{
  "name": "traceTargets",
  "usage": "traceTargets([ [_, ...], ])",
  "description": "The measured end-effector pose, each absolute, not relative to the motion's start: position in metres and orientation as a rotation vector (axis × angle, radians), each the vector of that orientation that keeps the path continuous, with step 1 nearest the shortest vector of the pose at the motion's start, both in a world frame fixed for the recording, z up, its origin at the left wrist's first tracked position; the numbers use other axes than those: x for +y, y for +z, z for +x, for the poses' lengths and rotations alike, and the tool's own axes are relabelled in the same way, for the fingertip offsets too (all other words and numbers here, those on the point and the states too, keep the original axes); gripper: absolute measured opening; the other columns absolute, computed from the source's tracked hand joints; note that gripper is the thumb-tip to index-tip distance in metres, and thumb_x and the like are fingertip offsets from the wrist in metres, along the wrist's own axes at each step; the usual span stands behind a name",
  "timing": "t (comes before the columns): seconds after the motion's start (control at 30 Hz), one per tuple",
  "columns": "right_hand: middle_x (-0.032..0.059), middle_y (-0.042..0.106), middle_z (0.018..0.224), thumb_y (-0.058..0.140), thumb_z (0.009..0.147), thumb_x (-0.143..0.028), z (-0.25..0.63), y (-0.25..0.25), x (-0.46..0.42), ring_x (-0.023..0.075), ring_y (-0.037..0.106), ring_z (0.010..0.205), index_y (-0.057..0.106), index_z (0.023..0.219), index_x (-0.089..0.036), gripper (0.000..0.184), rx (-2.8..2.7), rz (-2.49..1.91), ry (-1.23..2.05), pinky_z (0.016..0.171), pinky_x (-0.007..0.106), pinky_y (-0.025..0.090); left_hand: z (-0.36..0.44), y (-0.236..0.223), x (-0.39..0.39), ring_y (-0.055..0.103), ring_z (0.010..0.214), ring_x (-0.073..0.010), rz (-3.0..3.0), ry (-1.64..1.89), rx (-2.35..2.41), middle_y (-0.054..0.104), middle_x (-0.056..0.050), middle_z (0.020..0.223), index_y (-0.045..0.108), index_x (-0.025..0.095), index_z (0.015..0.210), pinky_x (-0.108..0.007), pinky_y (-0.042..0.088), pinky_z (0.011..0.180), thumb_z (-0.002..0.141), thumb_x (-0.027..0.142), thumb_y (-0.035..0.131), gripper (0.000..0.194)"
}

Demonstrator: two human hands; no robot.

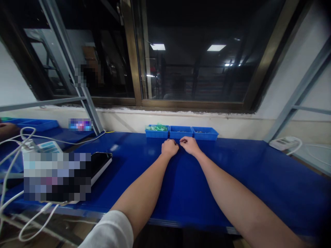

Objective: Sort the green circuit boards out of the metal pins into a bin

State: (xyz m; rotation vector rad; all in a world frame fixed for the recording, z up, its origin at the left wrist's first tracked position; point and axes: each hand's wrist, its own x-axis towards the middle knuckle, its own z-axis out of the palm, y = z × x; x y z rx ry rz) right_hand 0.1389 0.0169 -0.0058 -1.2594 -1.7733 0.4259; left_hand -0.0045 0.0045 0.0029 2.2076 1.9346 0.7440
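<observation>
Our left hand [170, 148] and right hand [190, 145] rest curled on the glossy blue table [227, 179], fingers [181, 141] pinched narrow, whether holding anything we cannot tell, just before the middle rectangular blue plastic bin [180, 132].

Head-worn view, facing forward and down, over blue workbench [186, 193]

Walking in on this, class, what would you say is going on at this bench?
A person stands at a blue workbench, bare forearms reaching forward. Their left hand and right hand nearly meet on the bench, just in front of the middle blue bin. Whether they pinch anything is too small to tell. The left blue bin holds green pieces; the right blue bin holds small metal parts.
</observation>
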Motion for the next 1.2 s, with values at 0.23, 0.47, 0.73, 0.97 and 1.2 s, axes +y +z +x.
traceTargets([
  [0.23, 0.0032, 0.064, 0.079, 0.053, 0.07, -0.021, 0.134, -0.005, 0.016, 0.0159, 0.057, 0.074, 0.07, 0.084, -0.023, 0.022, -2.048, -1.306, 0.27, 0.072, 0.027, 0.043, -0.005, 0.005, 0.003, 0.06, 0.094, -0.0285, 2.259, 0.687, 1.915, 0.065, -0.015, 0.1, 0.067, 0.018, 0.088, -0.036, 0.044, 0.078, 0.079, 0.029, 0.044, 0.027],
  [0.47, 0.0025, 0.065, 0.079, 0.054, 0.07, -0.021, 0.134, -0.007, 0.015, 0.0154, 0.056, 0.069, 0.069, 0.088, -0.024, 0.023, -2.018, -1.282, 0.334, 0.065, 0.025, 0.042, -0.006, 0.002, 0.003, 0.06, 0.093, -0.0241, 2.266, 0.827, 1.83, 0.065, -0.012, 0.099, 0.063, 0.018, 0.09, -0.031, 0.044, 0.076, 0.084, 0.026, 0.041, 0.024],
  [0.73, 0.0029, 0.068, 0.076, 0.049, 0.077, -0.027, 0.137, -0.012, 0.02, 0.0155, 0.059, 0.068, 0.067, 0.08, -0.019, 0.019, -1.935, -1.161, 0.517, 0.065, 0.026, 0.043, -0.008, 0.003, 0.003, 0.061, 0.075, -0.0146, 2.147, 1.111, 1.592, 0.067, -0.004, 0.082, 0.06, 0.02, 0.086, -0.024, 0.042, 0.068, 0.086, 0.027, 0.046, 0.016],
  [0.97, 0.0034, 0.065, 0.069, 0.044, 0.079, -0.027, 0.14, -0.005, 0.019, 0.0137, 0.056, 0.063, 0.063, 0.071, -0.016, 0.023, -1.915, -1.241, 0.527, 0.063, 0.025, 0.04, -0.009, 0.004, 0.004, 0.062, 0.077, -0.0136, 2.155, 1.194, 1.435, 0.068, -0.004, 0.087, 0.064, 0.018, 0.087, -0.023, 0.044, 0.072, 0.081, 0.016, 0.049, 0.016],
  [1.2, 0.0028, 0.065, 0.068, 0.046, 0.077, -0.024, 0.141, -0.001, 0.016, 0.0135, 0.056, 0.063, 0.062, 0.067, -0.016, 0.021, -1.866, -1.265, 0.559, 0.061, 0.024, 0.038, -0.009, 0.006, 0.003, 0.064, 0.085, -0.0144, 2.107, 1.188, 1.399, 0.07, -0.005, 0.091, 0.063, 0.017, 0.097, -0.022, 0.046, 0.077, 0.082, 0.011, 0.044, 0.025],
])
